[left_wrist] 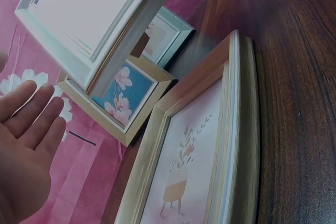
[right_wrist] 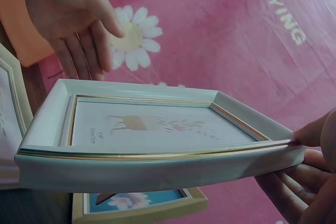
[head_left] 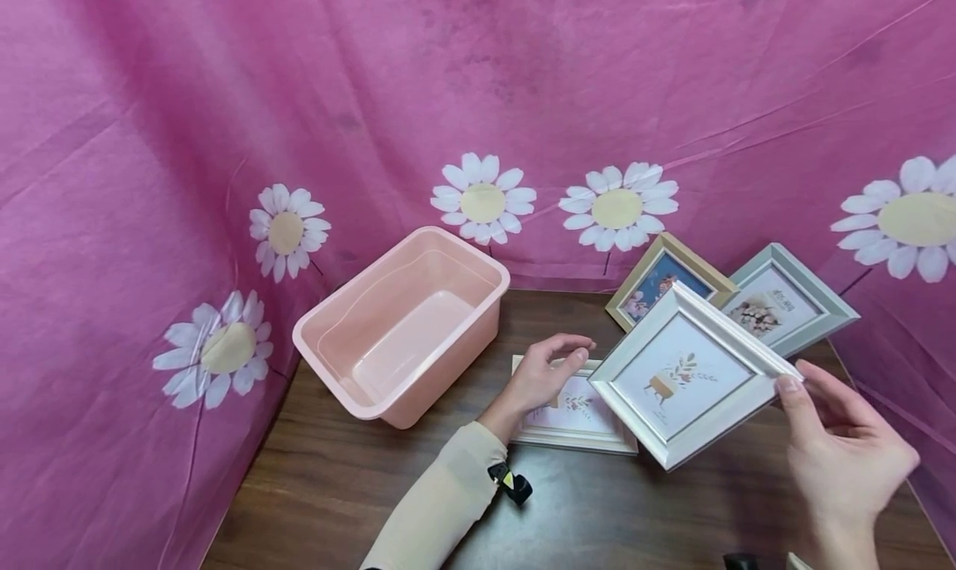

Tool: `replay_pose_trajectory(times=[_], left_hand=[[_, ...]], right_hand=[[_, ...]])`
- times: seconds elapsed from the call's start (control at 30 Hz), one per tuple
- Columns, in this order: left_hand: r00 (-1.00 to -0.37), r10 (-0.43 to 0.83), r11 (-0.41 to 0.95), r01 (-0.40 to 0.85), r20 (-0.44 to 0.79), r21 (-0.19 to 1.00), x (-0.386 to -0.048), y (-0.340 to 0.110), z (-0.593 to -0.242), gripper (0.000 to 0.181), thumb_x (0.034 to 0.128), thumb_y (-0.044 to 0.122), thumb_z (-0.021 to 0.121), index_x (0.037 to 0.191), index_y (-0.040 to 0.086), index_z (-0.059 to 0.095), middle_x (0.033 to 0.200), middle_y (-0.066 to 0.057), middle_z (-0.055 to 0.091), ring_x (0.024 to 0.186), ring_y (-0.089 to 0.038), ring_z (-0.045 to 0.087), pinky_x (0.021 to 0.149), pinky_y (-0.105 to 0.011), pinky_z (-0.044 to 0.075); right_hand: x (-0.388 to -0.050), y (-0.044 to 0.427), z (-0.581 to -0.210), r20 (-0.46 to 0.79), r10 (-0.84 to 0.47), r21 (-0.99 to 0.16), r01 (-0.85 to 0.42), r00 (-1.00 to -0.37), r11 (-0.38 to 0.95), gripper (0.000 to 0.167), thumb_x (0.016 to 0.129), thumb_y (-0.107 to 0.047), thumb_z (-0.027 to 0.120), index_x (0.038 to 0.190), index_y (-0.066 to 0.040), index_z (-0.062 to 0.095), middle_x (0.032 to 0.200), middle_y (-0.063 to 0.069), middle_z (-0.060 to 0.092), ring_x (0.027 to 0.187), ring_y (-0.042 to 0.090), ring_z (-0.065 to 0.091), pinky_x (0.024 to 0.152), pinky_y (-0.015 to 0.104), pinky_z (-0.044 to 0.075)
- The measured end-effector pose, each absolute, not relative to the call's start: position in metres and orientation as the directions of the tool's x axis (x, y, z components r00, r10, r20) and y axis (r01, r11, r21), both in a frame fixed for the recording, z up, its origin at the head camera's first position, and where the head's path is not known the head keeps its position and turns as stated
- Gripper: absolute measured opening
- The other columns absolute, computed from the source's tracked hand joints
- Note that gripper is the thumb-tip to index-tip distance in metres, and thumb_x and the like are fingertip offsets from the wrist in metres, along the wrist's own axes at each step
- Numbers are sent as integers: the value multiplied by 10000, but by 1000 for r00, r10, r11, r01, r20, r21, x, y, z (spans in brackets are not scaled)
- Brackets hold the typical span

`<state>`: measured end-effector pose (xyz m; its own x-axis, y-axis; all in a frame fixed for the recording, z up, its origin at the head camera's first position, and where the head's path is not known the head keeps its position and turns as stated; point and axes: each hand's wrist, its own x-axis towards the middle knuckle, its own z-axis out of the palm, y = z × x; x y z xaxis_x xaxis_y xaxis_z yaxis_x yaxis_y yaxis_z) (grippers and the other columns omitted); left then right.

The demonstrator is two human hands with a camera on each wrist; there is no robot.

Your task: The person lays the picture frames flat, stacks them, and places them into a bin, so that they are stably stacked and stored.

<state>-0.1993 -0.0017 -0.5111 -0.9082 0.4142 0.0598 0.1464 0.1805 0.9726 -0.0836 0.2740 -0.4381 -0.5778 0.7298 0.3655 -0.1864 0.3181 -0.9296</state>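
Evidently the right hand (head_left: 851,462) is the nearer: its thumb and fingers pinch one corner of the raised white frame (head_left: 675,373), which lies at its ten o'clock, long axis probably eight-to-two (the tilt makes this hard to judge). The left hand (head_left: 539,377), relaxed and holding nothing, has that frame at three o'clock, the pink bin (head_left: 448,367) at ten.

Raised white frame (head_left: 687,375): lettering (head_left: 661,419) was too small to read, top was cut off in left-wrist view | left of it: flat frame (head_left: 590,411) was partly covered by left hand (head_left: 541,377) | behind it: tan frame (head_left: 663,281) and green frame (head_left: 780,304) were partly hidden | right of it: right hand (right_wrist: 315,182) was cut off in right-wrist view
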Motion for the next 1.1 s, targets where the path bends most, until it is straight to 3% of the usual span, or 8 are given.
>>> replay_pose_trajectory(times=[0.2, 0.43, 0.87, 1.1], left_hand=[[-891, 445, 191, 189, 86, 963, -200, 0, -510, 386, 1126, 330, 538, 1411, 126, 698, 1434, -43, 727, 1391, -163, 631, 1201, -352, 481], [-881, 459, 164, 210, 114, 964, -202, 2, -513, 398, 1127, 285, 526, 1425, 69, 679, 1432, -108, 716, 1357, -201, 651, 1153, -290, 509], [-883, 449, 148, 224, 136, 963, -200, 2, -516, 401, 1112, 233, 556, 1431, 14, 661, 1393, -177, 720, 1283, -228, 675, 1098, -291, 537], [-887, 441, 136, 215, 135, 967, -202, 1, -518, 407, 1112, 220, 546, 1437, 0, 652, 1392, -189, 716, 1218, -190, 667, 1038, -228, 529]], right_hand=[[-87, 265, -439, 369, 702, -929, -226, -609, 291, 273, 894, 75, 787, 1153, 158, 762, 867, -175, 814, 678, -83, 736, 661, 63, 564], [-88, 257, -439, 310, 695, -927, -368, -648, 71, 298, 852, 140, 783, 1141, 198, 742, 830, -44, 835, 656, 2, 760, 630, 75, 563], [-89, 247, -437, 313, 678, -936, -338, -665, 101, 290, 860, 134, 783, 1145, 177, 754, 831, -60, 833, 660, -1, 760, 617, 78, 562], [-90, 245, -438, 317, 660, -937, -334, -681, 106, 285, 866, 139, 775, 1145, 190, 747, 822, -61, 831, 656, 0, 759, 595, 77, 552]])
